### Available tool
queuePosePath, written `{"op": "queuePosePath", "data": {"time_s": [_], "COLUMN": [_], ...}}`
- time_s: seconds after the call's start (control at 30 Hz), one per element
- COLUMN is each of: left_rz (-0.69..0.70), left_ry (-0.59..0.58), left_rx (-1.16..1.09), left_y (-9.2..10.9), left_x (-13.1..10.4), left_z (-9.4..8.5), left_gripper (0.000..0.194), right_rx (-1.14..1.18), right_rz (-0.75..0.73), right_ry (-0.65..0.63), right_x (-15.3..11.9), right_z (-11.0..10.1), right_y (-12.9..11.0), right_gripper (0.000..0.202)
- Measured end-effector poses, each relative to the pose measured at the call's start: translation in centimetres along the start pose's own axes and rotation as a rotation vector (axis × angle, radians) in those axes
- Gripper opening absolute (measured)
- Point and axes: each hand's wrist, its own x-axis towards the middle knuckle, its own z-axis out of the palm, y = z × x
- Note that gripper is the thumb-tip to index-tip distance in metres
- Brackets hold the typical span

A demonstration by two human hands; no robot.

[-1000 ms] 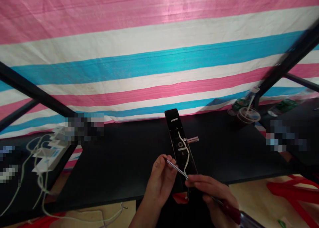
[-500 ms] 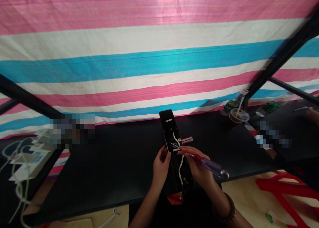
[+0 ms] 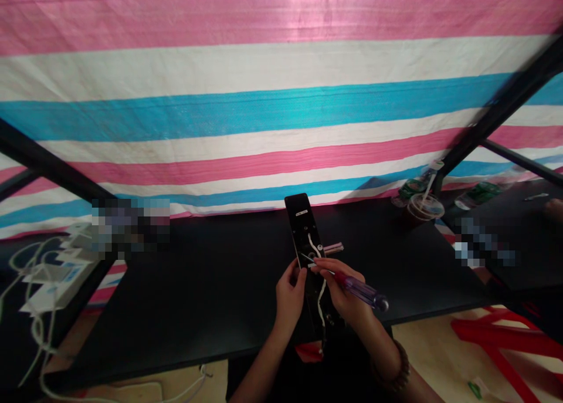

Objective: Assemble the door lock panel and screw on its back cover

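A long black panel [image 3: 301,218] with rounded corners, looking like half of an electronic door lock, lies across the black table with its near end toward me. My left hand [image 3: 291,294] grips its left edge between thumb and fingers. A white cable [image 3: 320,304] runs along the panel to a small plug at its near end. In my right hand [image 3: 349,294] is a screwdriver [image 3: 363,291] with a clear purple and red handle, held slantwise. Its thin shaft points left over the panel's middle; whether the tip touches a screw I cannot tell. A pinkish, slim object [image 3: 333,248] sits beside the panel's right edge.
At the back right stand a lidded plastic cup [image 3: 424,208] with a straw and a green-labelled bottle [image 3: 410,189]. White boxes [image 3: 59,285] and cables lie at left. A co-worker's hand [image 3: 555,208] shows at far right. A red stool [image 3: 501,338] stands below.
The view has shifted slightly, moving most things a little to the right. The screwdriver's handle end has swung a little left and up. Both hands keep their holds.
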Motion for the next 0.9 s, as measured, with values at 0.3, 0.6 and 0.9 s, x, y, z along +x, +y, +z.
{"op": "queuePosePath", "data": {"time_s": [0.3, 0.6, 0.9], "left_rz": [0.079, 0.146, 0.161], "left_ry": [-0.044, -0.102, -0.096], "left_rx": [0.143, 0.194, 0.18], "left_y": [-1.6, -2.6, -3.1], "left_x": [-1.0, -1.2, -1.3], "left_z": [-0.3, -0.7, -0.7], "left_gripper": [0.07, 0.067, 0.064], "right_rx": [-0.109, 0.04, 0.04], "right_rz": [0.021, 0.09, 0.129], "right_ry": [-0.16, -0.122, -0.062], "right_x": [4.5, 4.4, 3.4], "right_z": [0.8, 2.8, 2.6], "right_y": [-1.1, 1.0, 1.8], "right_gripper": [0.012, 0.017, 0.016]}}
